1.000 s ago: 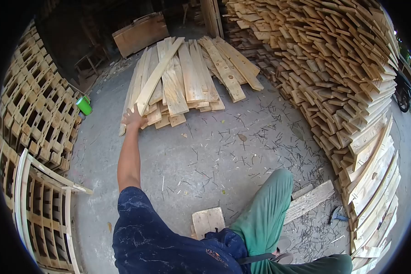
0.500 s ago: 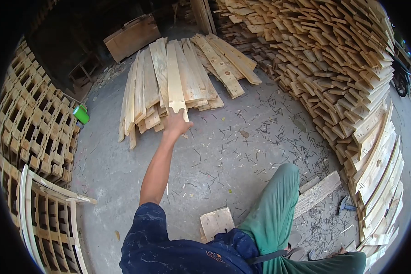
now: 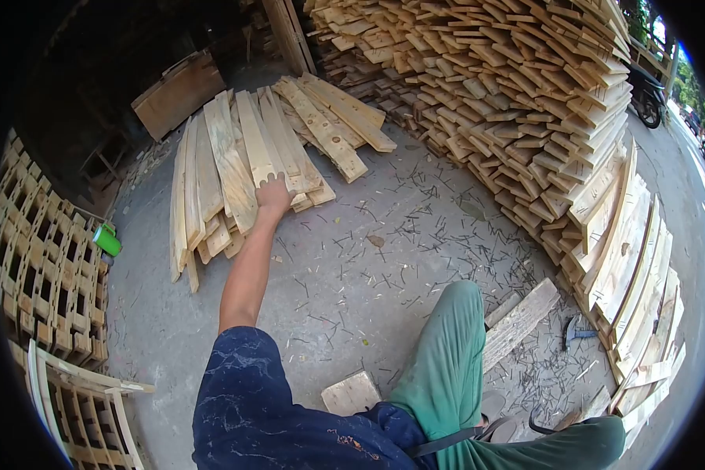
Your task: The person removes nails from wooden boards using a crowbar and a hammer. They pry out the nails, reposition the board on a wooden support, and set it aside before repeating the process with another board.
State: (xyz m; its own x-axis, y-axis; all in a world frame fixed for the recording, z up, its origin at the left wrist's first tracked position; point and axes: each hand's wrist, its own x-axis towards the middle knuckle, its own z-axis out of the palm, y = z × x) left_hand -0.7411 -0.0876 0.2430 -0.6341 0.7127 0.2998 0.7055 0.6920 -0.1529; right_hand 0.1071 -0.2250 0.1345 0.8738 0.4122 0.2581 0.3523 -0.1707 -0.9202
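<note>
Reaching out toward 11 o'clock, the left hand [image 3: 274,196] is laying its fingers over the near end of a board [image 3: 256,141] on the loose pile [image 3: 210,182]. The underside is hiding from view, so how firmly the hand is grasping, I cannot tell; the right hand is not showing. The boards are fanning and overlapping unevenly, so one could be slipping sideways and pinching the fingers if it is pulled or pushed. Rough edges could be driving splinters into bare skin. At the reach's far stretch, a heavy end could be tipping out of a single hand's control.

Loose nails [image 3: 399,227] are littering the floor [image 3: 188,337] from the middle round to 4 o'clock, threatening feet and any palm coming down there. The tall stack [image 3: 517,102] is standing at 1 to 3 o'clock with its ends jutting out unevenly; a knock could be sending some down. The bent knee [image 3: 458,313] is blocking part of the way toward a hammer [image 3: 578,334] at 4 o'clock and a weathered plank [image 3: 522,325] beside it. A block [image 3: 351,394] is lying at 6 o'clock, close to the body. Pallets [image 3: 51,258] are lining 9 o'clock, with a green jug [image 3: 107,240] near them.
</note>
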